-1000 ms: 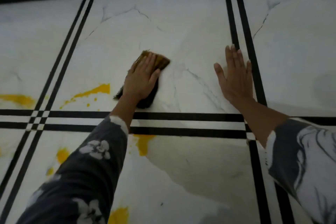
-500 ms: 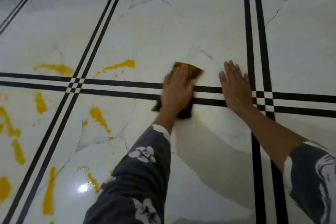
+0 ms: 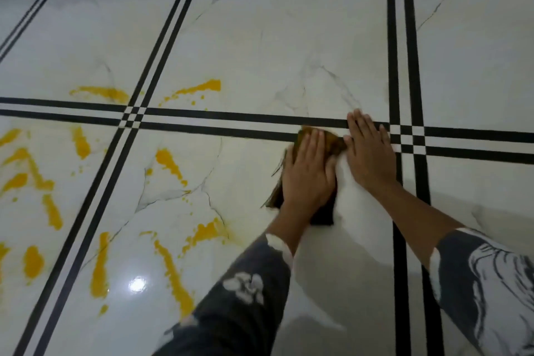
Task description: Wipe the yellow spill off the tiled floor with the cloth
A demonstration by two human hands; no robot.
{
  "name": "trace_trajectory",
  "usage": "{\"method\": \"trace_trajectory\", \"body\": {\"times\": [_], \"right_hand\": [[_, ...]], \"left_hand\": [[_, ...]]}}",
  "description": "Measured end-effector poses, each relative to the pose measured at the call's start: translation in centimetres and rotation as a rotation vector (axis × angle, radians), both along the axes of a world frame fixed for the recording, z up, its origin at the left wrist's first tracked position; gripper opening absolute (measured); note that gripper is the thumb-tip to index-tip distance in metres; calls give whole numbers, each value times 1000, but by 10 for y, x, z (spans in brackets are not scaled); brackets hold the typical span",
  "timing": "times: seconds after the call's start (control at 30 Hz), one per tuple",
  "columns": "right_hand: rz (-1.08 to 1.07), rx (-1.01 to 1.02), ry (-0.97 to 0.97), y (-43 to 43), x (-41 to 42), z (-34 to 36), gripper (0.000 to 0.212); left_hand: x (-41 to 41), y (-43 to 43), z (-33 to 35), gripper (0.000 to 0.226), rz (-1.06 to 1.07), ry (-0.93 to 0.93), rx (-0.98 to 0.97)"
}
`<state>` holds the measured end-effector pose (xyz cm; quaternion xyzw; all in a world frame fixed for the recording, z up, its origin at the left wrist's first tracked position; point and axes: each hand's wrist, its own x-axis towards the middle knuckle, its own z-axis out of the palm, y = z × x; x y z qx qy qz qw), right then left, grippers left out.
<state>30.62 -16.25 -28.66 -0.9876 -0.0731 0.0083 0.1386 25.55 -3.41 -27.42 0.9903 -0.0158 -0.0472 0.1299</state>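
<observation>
Down comes the left hand (image 3: 307, 173), and the cloth (image 3: 332, 140) with it: half a second ago the pair straddled the black stripes (image 3: 231, 117), and now they sit almost wholly on the nearer tile, with only the cloth's far tip touching the closer stripe. The gap to the right hand (image 3: 371, 153) has closed too, and thumb and cloth edge are just beside each other. Left palm is flat on the cloth, fingers straight and together, pressing down rather than curling around it, with the forearm reaching in from the lower middle in a dark flowered sleeve (image 3: 237, 298). The right hand lies spread on the tiled floor (image 3: 260, 37), fingers straight and relaxed, holding nothing, its fingertips across both stripes and its palm on the near tile, next to the stripe crossing. The cloth's long axis runs away from the person, roughly in line with the left forearm. Its brown end points to the far stripes and leans slightly right, and its darker end pokes out under the wrist. A frayed edge shows at the left of the hand. The yellow spill (image 3: 170, 165) lies well to the left, in streaks and dabs across several tiles. The nearest streak is down-left of the cloth, and clear tile lies between them.
</observation>
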Motion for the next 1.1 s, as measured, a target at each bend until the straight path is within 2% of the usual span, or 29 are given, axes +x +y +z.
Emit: {"method": "trace_trajectory", "body": {"times": [0.13,0.27,0.33,0.43,0.5,0.57,0.63,0.7,0.83,0.93,1.0,1.1], "right_hand": [[-19,9,-5,2,-1,0,49],[-14,7,-2,3,-2,3,53],[-8,-6,31,3,-1,4,50],[1,12,144,0,5,9,51],[-3,90,239,-1,1,16,51],[-12,183,266,1,-17,24,50],[-2,210,242,1,-47,29,50],[60,137,205,3,-77,28,50],[47,162,167,30,-112,26,51],[-13,255,177,75,-122,29,52],[-38,286,175,101,-120,32,52],[24,274,215,143,-126,31,53]], "left_hand": [[33,72,-6,59,264,-6,35],[-44,98,-6,68,431,-59,17],[-84,65,-3,65,398,-60,5],[-108,-4,3,61,209,-19,-5],[-90,-20,8,64,83,13,-29],[-62,-6,8,58,20,24,-18],[-53,20,5,60,93,21,13],[-69,47,1,68,245,-10,13],[-159,45,1,61,423,-147,22],[-216,4,3,57,285,-65,-79],[-225,-7,6,59,149,-15,-72],[-226,15,3,53,61,-19,3]]}}
